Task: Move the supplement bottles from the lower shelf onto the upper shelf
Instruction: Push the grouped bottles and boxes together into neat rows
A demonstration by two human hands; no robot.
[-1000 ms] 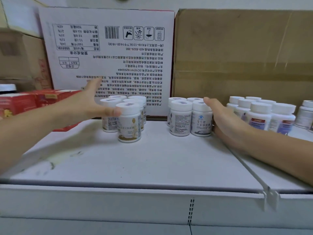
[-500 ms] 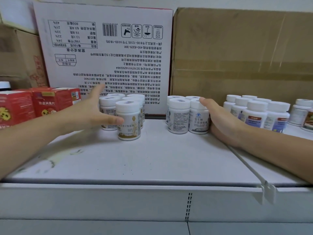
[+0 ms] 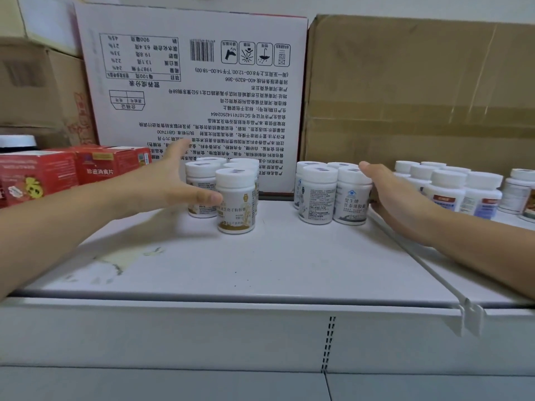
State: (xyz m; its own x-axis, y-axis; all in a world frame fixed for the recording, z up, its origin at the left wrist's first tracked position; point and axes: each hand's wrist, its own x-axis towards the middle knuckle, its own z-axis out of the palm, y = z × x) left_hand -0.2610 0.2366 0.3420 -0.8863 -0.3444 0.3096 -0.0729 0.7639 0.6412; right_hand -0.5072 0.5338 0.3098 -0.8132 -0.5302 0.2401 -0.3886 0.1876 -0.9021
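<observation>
Open shelf (image 3: 260, 273) surface runs from the front lip back to the bottles, bounded on the right by a divider rail (image 3: 419, 261). The left hand (image 3: 170, 186), fingers straight and spread, touches its thumb to the front bottle (image 3: 236, 204) of the left cluster. The right hand (image 3: 390, 195), fingers extended, presses flat against the right cluster (image 3: 333, 192). A white carton (image 3: 202, 96) stands just behind.

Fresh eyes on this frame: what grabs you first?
Two bare hands reach onto the shelf: the left hand touches the gold-label bottle cluster, and the right hand rests against the blue-logo bottle group. Behind them, a white carton shows upside-down print, beside a plain brown carton.
</observation>
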